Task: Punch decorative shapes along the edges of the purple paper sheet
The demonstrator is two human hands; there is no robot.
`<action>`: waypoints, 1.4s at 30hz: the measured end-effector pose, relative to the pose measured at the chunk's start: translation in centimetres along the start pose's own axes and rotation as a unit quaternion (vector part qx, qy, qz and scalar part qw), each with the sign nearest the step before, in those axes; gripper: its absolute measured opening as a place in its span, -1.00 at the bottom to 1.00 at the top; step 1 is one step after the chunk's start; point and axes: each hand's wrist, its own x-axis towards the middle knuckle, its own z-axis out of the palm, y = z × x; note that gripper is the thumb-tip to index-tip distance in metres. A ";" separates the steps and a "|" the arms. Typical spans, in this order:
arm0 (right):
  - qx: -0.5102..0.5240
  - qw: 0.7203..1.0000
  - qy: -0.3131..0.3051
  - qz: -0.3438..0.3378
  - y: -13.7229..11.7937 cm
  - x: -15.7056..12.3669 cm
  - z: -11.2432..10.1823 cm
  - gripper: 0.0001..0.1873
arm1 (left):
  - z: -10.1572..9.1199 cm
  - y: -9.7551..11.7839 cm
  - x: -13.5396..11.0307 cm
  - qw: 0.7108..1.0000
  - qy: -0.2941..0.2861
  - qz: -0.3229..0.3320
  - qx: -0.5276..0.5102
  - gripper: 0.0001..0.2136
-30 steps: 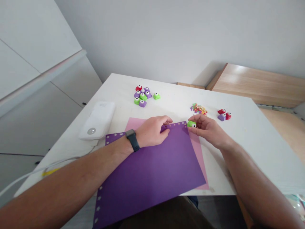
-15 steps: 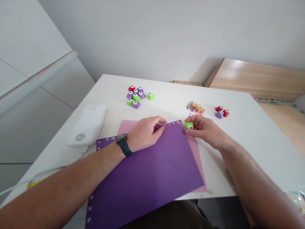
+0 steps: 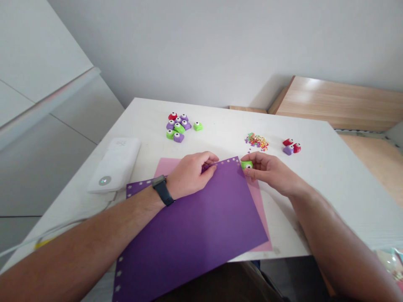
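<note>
A dark purple paper sheet (image 3: 195, 226) lies on the white table (image 3: 330, 176), with small star holes along its far and left edges. My left hand (image 3: 192, 173) pinches the sheet's far edge, fingers closed on it; a dark watch sits on that wrist. My right hand (image 3: 270, 171) grips a small green paper punch (image 3: 247, 165) at the sheet's far right corner. A pink sheet (image 3: 260, 201) lies under the purple one.
A cluster of several red, purple and green punches (image 3: 180, 125) sits at the far left. A pile of coloured confetti (image 3: 257, 141) and three more punches (image 3: 291, 147) lie at the far right. A white device (image 3: 115, 164) with a cable rests at the left. A wooden surface (image 3: 340, 102) stands behind.
My right hand has slid the green punch slightly left, onto the purple sheet's corner. The view shifted a little; my left hand keeps its hold on the edge.
</note>
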 end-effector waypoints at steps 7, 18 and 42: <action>0.016 1.000 -0.008 0.013 -0.2 -0.1 0.0 -0.61 | -0.2 0.2 0.0 1.000 0.004 0.007 0.005 -0.81; 0.007 1.000 -0.012 0.002 -0.5 -0.3 0.1 -0.61 | -0.2 0.3 0.0 1.000 0.005 0.008 0.006 -0.82; 0.019 1.000 -0.008 0.017 -0.3 -0.5 0.3 -0.51 | -0.2 0.4 0.0 1.000 0.010 0.011 -0.001 -0.82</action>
